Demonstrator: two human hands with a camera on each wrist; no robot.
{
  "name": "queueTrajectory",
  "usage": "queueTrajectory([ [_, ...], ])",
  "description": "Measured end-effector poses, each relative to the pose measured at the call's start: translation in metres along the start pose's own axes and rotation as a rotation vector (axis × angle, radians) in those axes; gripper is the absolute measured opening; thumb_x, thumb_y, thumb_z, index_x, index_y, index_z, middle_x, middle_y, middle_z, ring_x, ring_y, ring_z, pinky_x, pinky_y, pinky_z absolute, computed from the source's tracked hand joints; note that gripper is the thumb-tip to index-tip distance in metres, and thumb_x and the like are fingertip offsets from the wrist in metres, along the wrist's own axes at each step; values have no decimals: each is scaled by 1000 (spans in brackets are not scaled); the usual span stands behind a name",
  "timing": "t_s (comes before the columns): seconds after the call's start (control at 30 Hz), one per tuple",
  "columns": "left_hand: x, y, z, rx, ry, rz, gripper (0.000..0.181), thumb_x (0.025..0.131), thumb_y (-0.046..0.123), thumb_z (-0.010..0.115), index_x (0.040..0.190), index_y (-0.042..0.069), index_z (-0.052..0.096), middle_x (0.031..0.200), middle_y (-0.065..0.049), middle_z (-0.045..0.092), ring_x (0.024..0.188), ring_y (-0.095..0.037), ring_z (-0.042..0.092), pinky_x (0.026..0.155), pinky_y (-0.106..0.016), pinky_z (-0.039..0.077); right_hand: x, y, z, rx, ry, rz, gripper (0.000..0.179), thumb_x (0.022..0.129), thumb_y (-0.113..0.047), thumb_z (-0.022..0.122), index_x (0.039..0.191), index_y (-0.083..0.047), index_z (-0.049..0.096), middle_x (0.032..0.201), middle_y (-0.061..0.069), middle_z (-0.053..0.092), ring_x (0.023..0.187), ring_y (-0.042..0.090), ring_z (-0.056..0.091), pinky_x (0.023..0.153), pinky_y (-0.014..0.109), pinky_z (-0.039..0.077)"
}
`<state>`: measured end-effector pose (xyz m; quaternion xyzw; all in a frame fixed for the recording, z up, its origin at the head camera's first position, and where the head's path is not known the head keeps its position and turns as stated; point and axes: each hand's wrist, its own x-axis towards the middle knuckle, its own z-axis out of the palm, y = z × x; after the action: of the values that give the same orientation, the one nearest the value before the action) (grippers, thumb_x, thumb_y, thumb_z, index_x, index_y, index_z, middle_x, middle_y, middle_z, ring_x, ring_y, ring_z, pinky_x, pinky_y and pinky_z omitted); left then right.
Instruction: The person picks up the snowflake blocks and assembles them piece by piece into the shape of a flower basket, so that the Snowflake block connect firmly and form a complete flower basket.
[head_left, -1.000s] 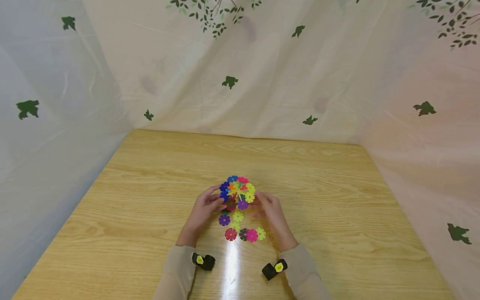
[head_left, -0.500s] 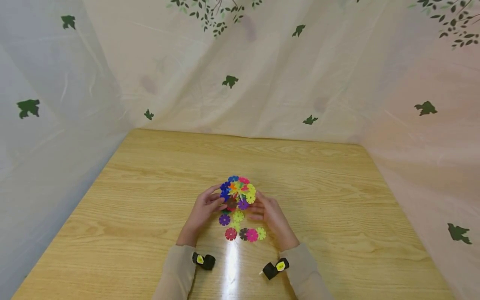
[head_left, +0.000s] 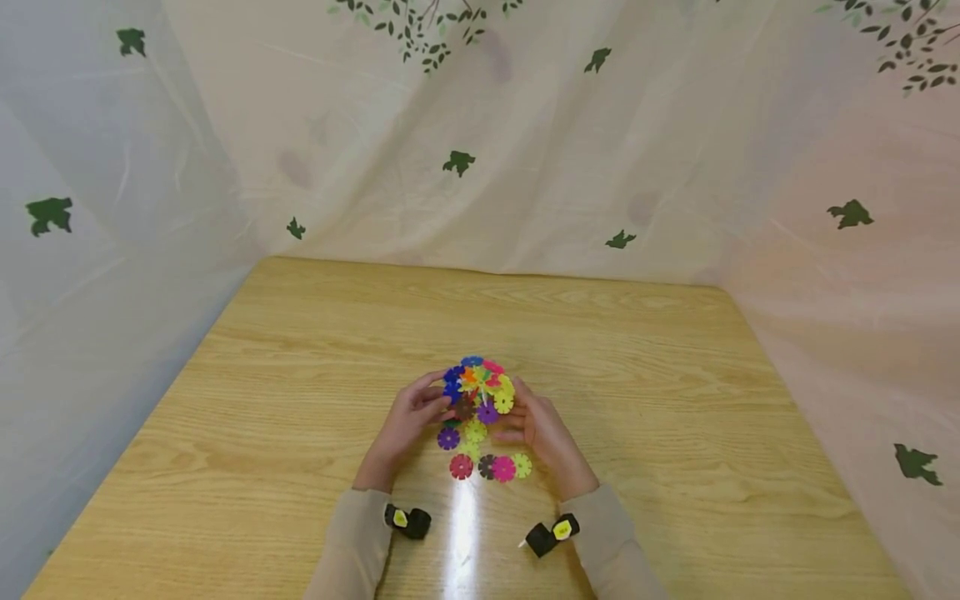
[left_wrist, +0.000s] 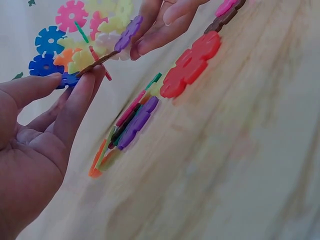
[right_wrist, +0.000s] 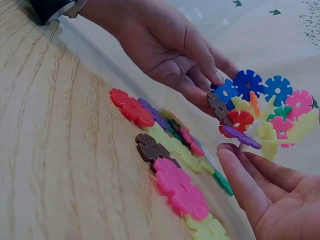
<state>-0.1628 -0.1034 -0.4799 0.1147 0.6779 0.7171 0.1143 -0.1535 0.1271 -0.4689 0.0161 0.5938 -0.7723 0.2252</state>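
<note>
A ring-shaped cluster of interlocking snowflake discs (right_wrist: 248, 84) is held up off the table, with blue, pink, yellow, purple, brown and red discs around a yellow and orange middle. My left hand (head_left: 406, 421) pinches a blue disc (left_wrist: 44, 65) at the cluster's left edge between thumb and fingers. On the other side, my right hand (head_left: 547, 429) has its fingers extended right beside the purple disc (right_wrist: 242, 137) and the yellow discs, fingertips close under them in the right wrist view. Loose discs lie below, among them a red one (left_wrist: 191, 65) and a pink one (right_wrist: 181, 188).
The loose discs, including a brown one (right_wrist: 152, 149) and a purple one (head_left: 448, 438), lie on the wooden table (head_left: 300, 350) between the hands and the wearer. A printed cloth (head_left: 525, 167) hangs around the back and sides. Black cameras are strapped to both wrists.
The cluster has shifted slightly right and tipped so its right-hand yellow and purple discs sit lower. The right hand's fingers have spread out beneath it. The left hand keeps its grip.
</note>
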Motion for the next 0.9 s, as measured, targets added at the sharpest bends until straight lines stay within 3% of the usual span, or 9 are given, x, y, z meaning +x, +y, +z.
queueTrajectory([
  [0.17, 0, -1, 1, -2, -3, 8, 48, 96, -9, 46, 143, -8, 37, 117, -40, 53, 91, -10, 66, 87, -28, 59, 0, -1, 0, 7, -16, 8, 69, 100, -49, 43, 134, 11, 43, 90, 0, 70, 82, 18, 70, 77, 33, 62],
  [0.37, 0, 1, 0, 10, -12, 20, 46, 97, -6, 46, 142, -6, 40, 121, -40, 53, 103, -30, 65, 88, -30, 59, -1, -2, 0, 9, -46, -9, 50, 101, -40, 47, 123, 5, 53, 89, 1, 72, 83, 17, 71, 79, 34, 61],
  [0.47, 0, 0, 0, 8, -17, 38, 43, 99, -2, 47, 141, -4, 42, 123, -39, 54, 108, -36, 63, 89, -32, 58, -1, -2, 0, -10, -49, -30, 49, 102, -36, 47, 124, 8, 52, 92, 0, 72, 86, 17, 70, 80, 33, 61],
  [0.6, 0, -3, -1, -12, -24, 74, 42, 100, 6, 49, 141, -3, 43, 124, -38, 54, 110, -32, 63, 92, -36, 57, -1, -2, 0, -54, -29, -45, 55, 102, -31, 46, 131, 16, 45, 100, -2, 69, 93, 18, 68, 82, 32, 61],
  [0.9, -1, -7, -1, -58, -30, 90, 45, 100, 14, 53, 142, 1, 44, 129, -35, 53, 113, -28, 62, 97, -41, 54, 1, 0, 1, -49, -1, -64, 40, 101, -25, 49, 121, 8, 55, 107, 0, 65, 98, 19, 67, 85, 36, 60],
])
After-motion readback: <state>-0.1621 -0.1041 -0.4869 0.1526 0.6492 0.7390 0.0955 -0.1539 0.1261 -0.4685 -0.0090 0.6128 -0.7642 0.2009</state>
